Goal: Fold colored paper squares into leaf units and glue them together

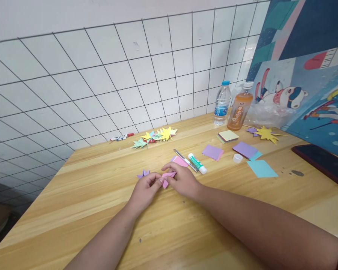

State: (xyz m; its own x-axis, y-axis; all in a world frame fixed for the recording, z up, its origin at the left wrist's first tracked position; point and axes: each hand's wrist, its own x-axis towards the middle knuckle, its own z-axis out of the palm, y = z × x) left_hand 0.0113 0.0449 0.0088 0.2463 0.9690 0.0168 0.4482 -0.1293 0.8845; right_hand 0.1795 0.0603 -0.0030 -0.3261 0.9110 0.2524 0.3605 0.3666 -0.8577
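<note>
A small folded piece of pink paper [165, 184] is between my two hands, low over the table. My left hand [147, 187] pinches its left side with thumb and fingers. From the right, my right hand [183, 180] holds the paper with its thumb on top and its index finger curved over the far side. Just beyond my left hand lies a purple folded paper piece [143, 174], partly hidden by the fingers. Behind my right hand are pink paper sheets [180, 161], a utility knife [183, 157] and a glue stick [197, 164].
Folded paper stars [166, 134] and markers [122, 137] lie along the wall. Purple sheets [212, 152], a stack of square papers [228, 136], a white cap [237, 158] and a blue sheet [261, 168] are rightward. A water bottle [222, 103] and an orange drink bottle [240, 107] stand behind.
</note>
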